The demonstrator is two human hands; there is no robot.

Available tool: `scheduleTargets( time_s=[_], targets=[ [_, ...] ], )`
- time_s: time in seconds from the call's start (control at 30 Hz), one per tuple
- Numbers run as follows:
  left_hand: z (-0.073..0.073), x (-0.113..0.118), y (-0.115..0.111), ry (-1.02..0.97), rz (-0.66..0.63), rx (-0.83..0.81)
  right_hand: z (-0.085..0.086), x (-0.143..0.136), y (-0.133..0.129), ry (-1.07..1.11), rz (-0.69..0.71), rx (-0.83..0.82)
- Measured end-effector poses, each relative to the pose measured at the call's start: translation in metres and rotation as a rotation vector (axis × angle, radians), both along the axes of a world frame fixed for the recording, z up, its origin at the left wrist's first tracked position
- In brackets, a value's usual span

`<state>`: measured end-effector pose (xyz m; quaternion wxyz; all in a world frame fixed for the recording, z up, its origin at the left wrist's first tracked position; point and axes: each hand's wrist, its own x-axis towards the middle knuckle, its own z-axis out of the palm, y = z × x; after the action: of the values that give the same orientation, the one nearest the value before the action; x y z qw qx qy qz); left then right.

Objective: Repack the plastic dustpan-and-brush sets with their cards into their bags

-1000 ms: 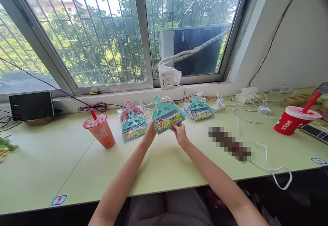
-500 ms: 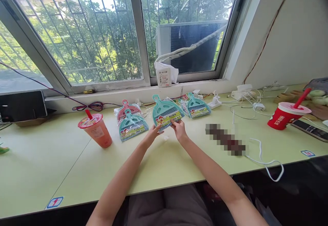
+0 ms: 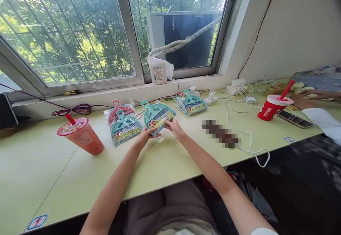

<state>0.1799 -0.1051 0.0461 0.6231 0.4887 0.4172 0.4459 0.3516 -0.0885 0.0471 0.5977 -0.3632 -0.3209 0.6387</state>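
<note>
Both hands hold a teal dustpan and brush set (image 3: 156, 112) in clear wrap with a yellow label, its handle pointing away from me. My left hand (image 3: 146, 136) grips the lower left corner, and my right hand (image 3: 174, 126) pinches the lower right edge. Just left of it lie another wrapped teal dustpan set (image 3: 125, 128) and, behind that one, a pink dustpan set (image 3: 119, 111). To the right, a pile of wrapped dustpan sets (image 3: 193, 103) rests near the wall, a teal one on top.
An orange drink cup (image 3: 86, 137) stands at left, a red cup (image 3: 273, 108) at right beside a phone (image 3: 294, 118). White cables (image 3: 257, 151) trail off the table's front edge near a pixelated object (image 3: 221, 134). Another person's hand (image 3: 306, 100) is at far right.
My view has turned to the right, so the scene sits further left. Another person's hands and white sleeve have come into view at far right. Both my hands still hold the dustpan set.
</note>
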Motion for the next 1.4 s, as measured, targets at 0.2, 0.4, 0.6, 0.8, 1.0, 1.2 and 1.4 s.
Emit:
scheduleTargets(
  time_s=[0.2,0.4,0.6,0.8,1.0,1.2,1.4],
  targets=[
    [0.009,-0.019,0.007,0.044,0.012,0.037,0.007,0.000,0.006,0.016,-0.037,-0.044],
    [0.013,-0.029,0.015,-0.085,0.128,0.007,0.015,0.016,-0.001,-0.485,-0.324,0.284],
    [0.011,-0.043,0.018,-0.226,0.219,-0.054,0.020,0.039,0.000,-1.183,-0.487,0.784],
    [0.016,-0.044,0.012,-0.178,0.184,-0.047,0.015,0.042,0.009,-1.164,-0.484,0.880],
    [0.018,-0.041,0.008,-0.005,0.105,-0.061,0.017,0.044,0.012,-0.881,-0.455,0.795],
    [0.008,-0.029,0.005,0.259,-0.201,0.094,0.014,0.047,0.016,-0.660,-0.414,0.621],
    [0.009,-0.026,0.004,0.355,-0.222,0.170,0.002,0.045,0.021,-0.829,-0.483,0.665]
  ],
)
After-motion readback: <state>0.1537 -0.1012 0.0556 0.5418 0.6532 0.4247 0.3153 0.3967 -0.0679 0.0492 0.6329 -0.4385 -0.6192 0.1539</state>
